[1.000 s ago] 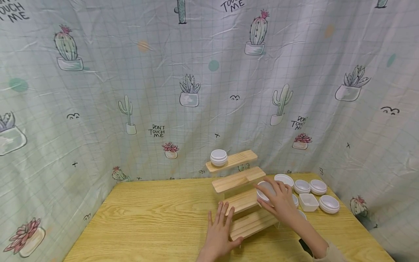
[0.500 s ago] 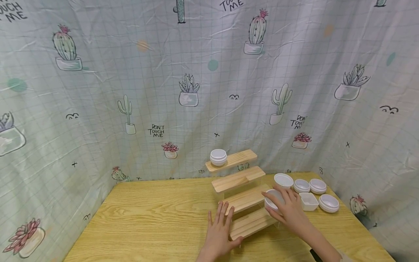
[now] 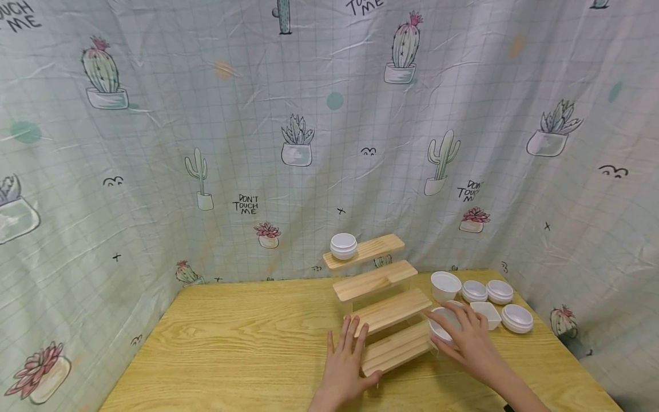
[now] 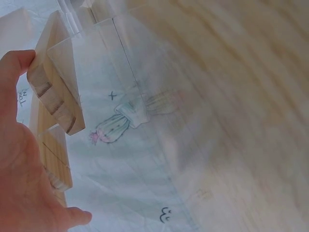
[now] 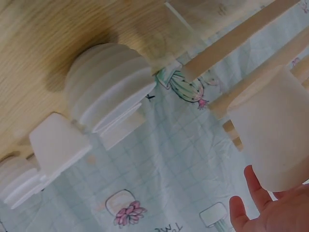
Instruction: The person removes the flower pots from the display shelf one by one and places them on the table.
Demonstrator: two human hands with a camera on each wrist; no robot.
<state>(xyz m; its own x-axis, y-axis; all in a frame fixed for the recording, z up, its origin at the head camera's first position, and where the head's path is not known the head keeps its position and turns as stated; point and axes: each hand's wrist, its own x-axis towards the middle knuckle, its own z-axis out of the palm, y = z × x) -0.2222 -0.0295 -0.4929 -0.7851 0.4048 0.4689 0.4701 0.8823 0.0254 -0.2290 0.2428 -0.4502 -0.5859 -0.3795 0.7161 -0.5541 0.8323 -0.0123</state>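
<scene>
My right hand (image 3: 469,339) grips a smooth white plant pot (image 3: 440,332) near its rim, just right of the lower tiers of a wooden stepped display stand (image 3: 393,309). In the right wrist view this pot (image 5: 270,130) narrows toward its base, and fingertips show at its other end. Along the stand's left side rests my left hand (image 3: 344,363), fingers stretched out over the shelf ends and thumb at the bottom shelf. The left wrist view has a fingertip touching a shelf end (image 4: 55,99). A round white pot (image 3: 343,246) stands on the top shelf's left end.
On the table (image 3: 231,337), right of the stand, is a group of white pots: a taller round one (image 3: 445,289), a square one (image 3: 488,315) and several low round ones, including one at the right (image 3: 517,319). Clear side panels support the stand. A cactus-print curtain (image 3: 231,143) hangs behind.
My right hand has carried the smooth pot rightward and down, from over the third shelf's right end to beside the stand. My left hand has stayed put.
</scene>
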